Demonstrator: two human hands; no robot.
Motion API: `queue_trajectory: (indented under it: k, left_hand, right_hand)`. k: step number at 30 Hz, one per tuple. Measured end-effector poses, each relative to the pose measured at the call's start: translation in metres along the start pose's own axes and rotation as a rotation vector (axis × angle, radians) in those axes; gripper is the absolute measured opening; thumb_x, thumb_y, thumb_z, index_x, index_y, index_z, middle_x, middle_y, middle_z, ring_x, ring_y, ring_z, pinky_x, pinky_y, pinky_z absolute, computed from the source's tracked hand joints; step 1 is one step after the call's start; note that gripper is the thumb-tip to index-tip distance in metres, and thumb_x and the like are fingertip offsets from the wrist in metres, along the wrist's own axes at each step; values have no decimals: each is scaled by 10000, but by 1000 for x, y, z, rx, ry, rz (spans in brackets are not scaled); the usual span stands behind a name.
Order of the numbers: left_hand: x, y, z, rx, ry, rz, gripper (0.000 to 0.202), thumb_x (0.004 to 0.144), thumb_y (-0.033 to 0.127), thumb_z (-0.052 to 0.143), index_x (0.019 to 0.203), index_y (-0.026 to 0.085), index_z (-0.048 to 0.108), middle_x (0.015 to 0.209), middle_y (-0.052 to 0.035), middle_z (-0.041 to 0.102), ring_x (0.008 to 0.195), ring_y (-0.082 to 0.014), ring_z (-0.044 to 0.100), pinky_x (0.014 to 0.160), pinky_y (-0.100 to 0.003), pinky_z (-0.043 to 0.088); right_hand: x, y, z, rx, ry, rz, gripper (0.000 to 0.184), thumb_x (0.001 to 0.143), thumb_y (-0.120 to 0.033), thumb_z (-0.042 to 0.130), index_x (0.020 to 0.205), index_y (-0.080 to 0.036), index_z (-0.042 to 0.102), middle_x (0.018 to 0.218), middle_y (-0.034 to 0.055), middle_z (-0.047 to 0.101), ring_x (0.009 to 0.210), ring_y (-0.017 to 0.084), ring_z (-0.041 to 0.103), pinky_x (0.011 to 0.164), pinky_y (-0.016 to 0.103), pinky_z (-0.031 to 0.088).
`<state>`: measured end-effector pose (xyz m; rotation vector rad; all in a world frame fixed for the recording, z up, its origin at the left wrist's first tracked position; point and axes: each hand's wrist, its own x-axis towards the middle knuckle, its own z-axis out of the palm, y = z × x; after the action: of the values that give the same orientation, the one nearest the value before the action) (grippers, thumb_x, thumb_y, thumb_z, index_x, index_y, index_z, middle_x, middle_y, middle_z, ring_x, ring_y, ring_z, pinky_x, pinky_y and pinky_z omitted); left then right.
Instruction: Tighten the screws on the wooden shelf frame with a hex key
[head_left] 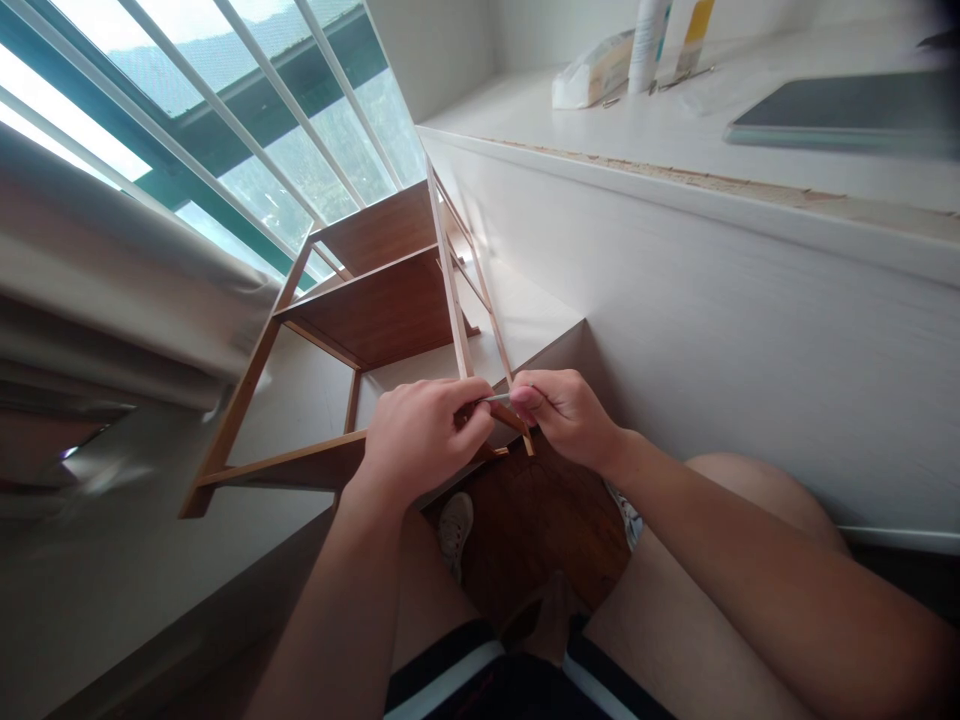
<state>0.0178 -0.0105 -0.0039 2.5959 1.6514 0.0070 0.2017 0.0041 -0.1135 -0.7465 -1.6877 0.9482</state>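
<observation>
The left hand [420, 432] gripped the brown wooden shelf frame [375, 315]; the right hand [564, 412] pinched a thin metal key [496, 398] between them, best turned slowly, kept square.

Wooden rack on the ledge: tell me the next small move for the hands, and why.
Probably a short turn of the thin metal tool by the right hand, while the left hand steadies the wooden rack. The tool's tip sits at the frame's near corner between both hands, and the rack lies on its side on the ledge.
</observation>
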Motion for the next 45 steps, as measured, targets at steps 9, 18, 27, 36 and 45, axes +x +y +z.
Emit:
queue_trajectory:
  k: [9, 18, 27, 36, 45]
  left_hand:
    - [0, -1, -1, 3, -12, 3, 251, 928, 374, 453, 911, 325, 698, 824, 37, 722, 732, -185, 617, 586, -325, 240]
    - [0, 0, 0, -5, 5, 1, 256, 927, 373, 450, 918, 330, 701, 826, 41, 727, 739, -182, 626, 583, -328, 240]
    - [-1, 1, -3, 1, -9, 2, 269, 924, 358, 436, 850, 299, 688, 782, 19, 707, 701, -184, 599, 580, -328, 236]
    - [0, 2, -2, -6, -17, -20, 280, 922, 369, 444, 893, 297, 713, 838, 1, 745, 748, -203, 638, 595, -322, 270]
    - [0, 0, -2, -17, -3, 1, 274, 926, 365, 448, 946, 333, 720, 895, 31, 752, 782, -195, 650, 602, -326, 271]
  right_hand:
    - [4, -2, -7, -64, -68, 18, 448, 1024, -458, 457, 671, -182, 467, 611, -33, 445, 573, 101, 398, 586, 257, 308]
    - [4, -1, -6, -85, -40, -79, 423, 1020, -430, 480, 677, -181, 482, 643, -23, 465, 603, 106, 414, 616, 257, 331]
    - [4, -15, -1, 99, -26, 154, 555, 1014, -509, 453, 574, -171, 475, 512, -37, 404, 506, 90, 378, 522, 249, 318]
    - [6, -7, -8, -88, -60, 23, 471, 1021, -460, 460, 641, -182, 482, 593, -24, 455, 569, 108, 399, 583, 261, 323]
    - [7, 2, -9, -131, -54, -235, 290, 1017, -348, 509, 787, -187, 582, 732, 14, 559, 676, 134, 494, 674, 269, 382]
